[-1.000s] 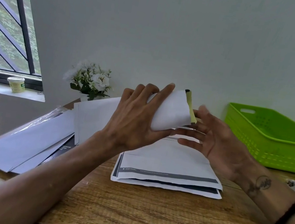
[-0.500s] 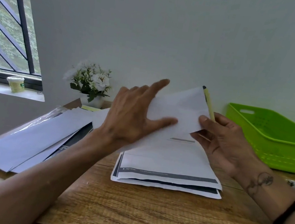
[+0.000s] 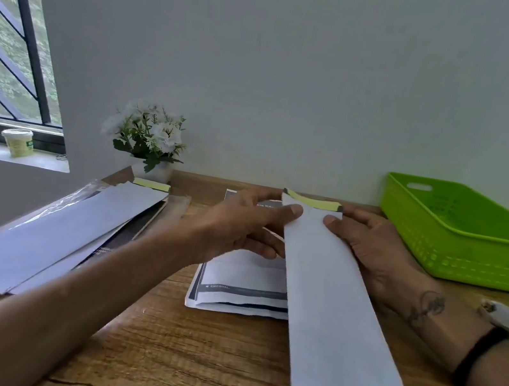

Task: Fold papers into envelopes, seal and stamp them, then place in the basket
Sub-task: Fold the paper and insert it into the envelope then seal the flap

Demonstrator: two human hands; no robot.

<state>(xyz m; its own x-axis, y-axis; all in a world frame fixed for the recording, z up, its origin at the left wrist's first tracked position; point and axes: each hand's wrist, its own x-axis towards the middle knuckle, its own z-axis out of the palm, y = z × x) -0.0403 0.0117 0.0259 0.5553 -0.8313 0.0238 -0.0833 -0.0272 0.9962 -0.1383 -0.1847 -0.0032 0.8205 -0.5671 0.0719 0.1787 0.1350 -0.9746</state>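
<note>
A long white envelope [image 3: 338,325] with a yellow adhesive strip at its far end stretches from the table's middle toward me. My left hand [image 3: 241,224] pinches its far end from the left, thumb on top. My right hand [image 3: 372,246] holds the same end from the right, thumb on the paper. Under the envelope lies a stack of folded printed papers [image 3: 241,285]. A green plastic basket [image 3: 461,234] stands at the back right.
A pile of white envelopes [image 3: 47,235] lies on the left of the wooden table [image 3: 183,366]. A small pot of white flowers [image 3: 147,141] stands by the wall. A small white object [image 3: 502,316] lies near my right wrist. A jar [image 3: 17,142] sits on the windowsill.
Both hands have lowered the envelope from in front of the wall and turned it lengthwise toward me. It was curled in my left hand; now it lies flat and long.
</note>
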